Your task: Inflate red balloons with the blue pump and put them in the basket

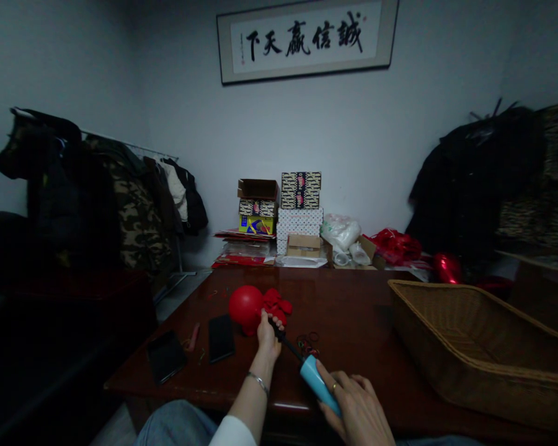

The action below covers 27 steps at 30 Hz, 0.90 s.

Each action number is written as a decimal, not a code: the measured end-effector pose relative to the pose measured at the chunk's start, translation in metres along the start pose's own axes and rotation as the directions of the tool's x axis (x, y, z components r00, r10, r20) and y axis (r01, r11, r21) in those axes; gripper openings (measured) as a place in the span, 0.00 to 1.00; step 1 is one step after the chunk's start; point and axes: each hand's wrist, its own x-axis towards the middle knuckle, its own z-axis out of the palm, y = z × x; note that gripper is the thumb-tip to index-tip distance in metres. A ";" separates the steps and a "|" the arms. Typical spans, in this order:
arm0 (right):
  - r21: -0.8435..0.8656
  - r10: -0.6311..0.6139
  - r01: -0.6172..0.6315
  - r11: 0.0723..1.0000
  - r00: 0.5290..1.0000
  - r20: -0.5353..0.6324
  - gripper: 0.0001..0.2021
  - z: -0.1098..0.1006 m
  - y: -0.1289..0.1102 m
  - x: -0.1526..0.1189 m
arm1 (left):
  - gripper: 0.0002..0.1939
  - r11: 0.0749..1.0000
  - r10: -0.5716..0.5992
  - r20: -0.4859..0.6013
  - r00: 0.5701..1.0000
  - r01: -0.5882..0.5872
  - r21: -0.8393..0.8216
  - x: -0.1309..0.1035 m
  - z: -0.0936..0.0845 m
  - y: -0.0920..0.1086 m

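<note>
Left hand (268,339) is curling round the black end (276,328) of the blue pump (312,373); right hand (357,402) is gripping its barrel (322,389) near the surface's (353,328) front edge. Red balloon (245,305) is showing beside left hand, nearer left edge.

Framed calligraphy (302,38) hangs at twelve o'clock — patterned boxes (301,191) stacked beneath; a camouflage jacket (137,214) at nine, a wicker basket (488,387) at four.
</note>
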 end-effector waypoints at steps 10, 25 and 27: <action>-0.061 0.085 -0.079 0.995 0.992 0.092 0.28 -0.009 -0.017 0.030 | 0.18 0.995 -0.073 0.008 0.997 0.072 0.065 -0.016 0.003 -0.023; -0.106 0.060 -0.055 0.993 0.997 0.045 0.28 -0.003 -0.020 0.026 | 0.11 0.996 -0.085 -0.054 0.995 0.086 0.007 -0.006 0.005 -0.019; -0.096 0.040 -0.037 0.995 0.999 0.023 0.29 -0.003 -0.016 0.021 | 0.12 0.997 -0.074 -0.051 0.996 0.074 0.005 -0.004 0.006 -0.016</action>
